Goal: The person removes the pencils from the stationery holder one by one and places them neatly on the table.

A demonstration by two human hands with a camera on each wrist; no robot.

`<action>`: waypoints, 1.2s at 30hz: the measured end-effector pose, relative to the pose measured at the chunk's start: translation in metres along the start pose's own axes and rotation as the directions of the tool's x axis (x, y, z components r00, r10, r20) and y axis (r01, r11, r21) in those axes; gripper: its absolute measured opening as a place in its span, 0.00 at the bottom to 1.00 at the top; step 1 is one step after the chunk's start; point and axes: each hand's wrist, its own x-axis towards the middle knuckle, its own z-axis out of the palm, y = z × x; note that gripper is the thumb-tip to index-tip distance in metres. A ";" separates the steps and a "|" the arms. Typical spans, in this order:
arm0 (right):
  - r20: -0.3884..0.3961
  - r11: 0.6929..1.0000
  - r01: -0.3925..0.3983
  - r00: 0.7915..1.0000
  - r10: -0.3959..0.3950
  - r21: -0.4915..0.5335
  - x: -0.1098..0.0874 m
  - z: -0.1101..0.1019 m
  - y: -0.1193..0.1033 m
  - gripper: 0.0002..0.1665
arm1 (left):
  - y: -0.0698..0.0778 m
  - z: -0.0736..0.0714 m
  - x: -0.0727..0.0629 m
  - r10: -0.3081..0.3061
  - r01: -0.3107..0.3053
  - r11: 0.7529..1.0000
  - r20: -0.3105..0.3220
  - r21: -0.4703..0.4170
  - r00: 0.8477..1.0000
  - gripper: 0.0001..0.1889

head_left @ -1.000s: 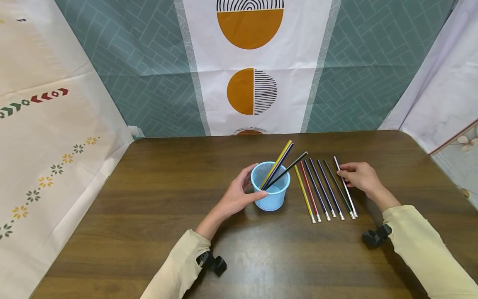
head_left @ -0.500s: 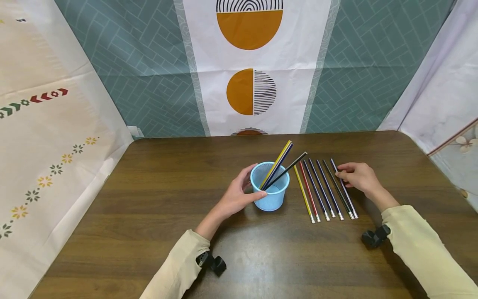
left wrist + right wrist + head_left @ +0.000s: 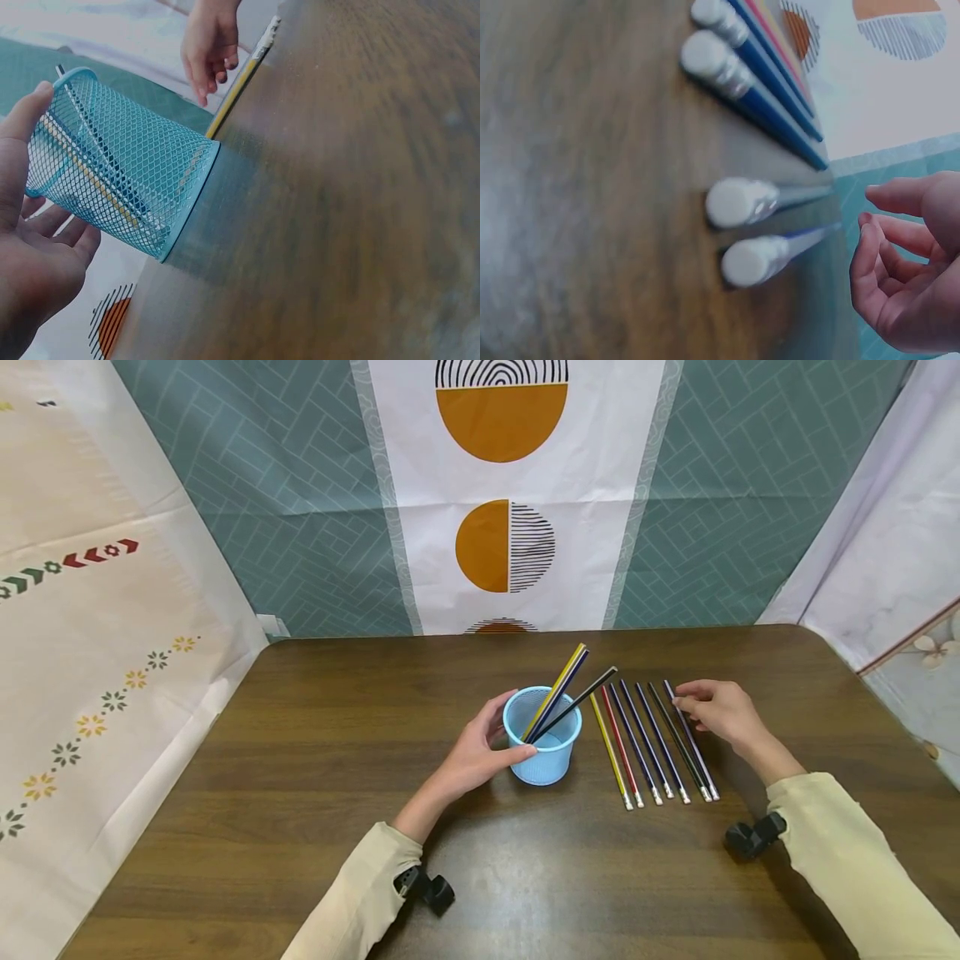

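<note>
My left hand [image 3: 480,747] grips a light blue mesh pencil cup [image 3: 543,768], its thumb near the rim and its fingers around the far side. Leaning in the cup are a yellow pencil [image 3: 557,687], a dark blue pencil [image 3: 573,669] and a black pencil [image 3: 596,684]. To its right several pencils lie side by side, erasers toward me, from a yellow pencil [image 3: 611,752] to a shiny bluish pencil [image 3: 697,753] at the right end. Just above that last one is my right hand [image 3: 723,714]. In the right wrist view its thumb and forefinger are apart, nothing between them.
Everything stands on a brown wooden table [image 3: 337,760]. Behind its back edge hangs a green and white patterned cloth [image 3: 315,527], with pale cloths at both sides. A black wrist camera [image 3: 753,837] sits on each sleeve.
The rightmost pencil's far end has shifted left, closer in line with the row. My right fingers have loosened from it and risen slightly. The left hand and cup stay put.
</note>
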 end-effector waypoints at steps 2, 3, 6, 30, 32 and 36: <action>-0.006 1.000 0.018 1.000 -0.018 -0.001 -0.001 0.000 -0.005 0.21 | -0.008 0.000 0.002 0.002 -0.002 1.000 -0.002 0.000 1.000 0.39; -0.006 1.000 0.024 1.000 -0.024 0.003 -0.002 0.000 -0.007 0.21 | -0.013 -0.001 0.004 0.002 -0.002 1.000 -0.003 -0.001 1.000 0.40; -0.003 0.999 0.040 0.999 -0.040 0.000 -0.004 0.001 -0.016 0.22 | -0.027 -0.001 0.007 0.005 -0.005 1.000 -0.008 0.004 1.000 0.40; 0.131 0.966 0.175 0.971 -0.202 0.190 -0.023 0.022 -0.072 0.22 | -0.028 0.000 0.006 0.026 -0.026 1.000 -0.017 -0.002 1.000 0.41; 0.140 0.955 0.190 0.964 -0.225 0.227 -0.024 0.024 -0.075 0.21 | -0.028 0.000 0.006 0.030 -0.030 1.000 -0.016 -0.008 0.999 0.41; 0.151 0.940 0.210 0.955 -0.257 0.271 -0.024 0.028 -0.082 0.20 | -0.028 0.000 0.006 0.031 -0.031 1.000 -0.019 -0.007 0.999 0.40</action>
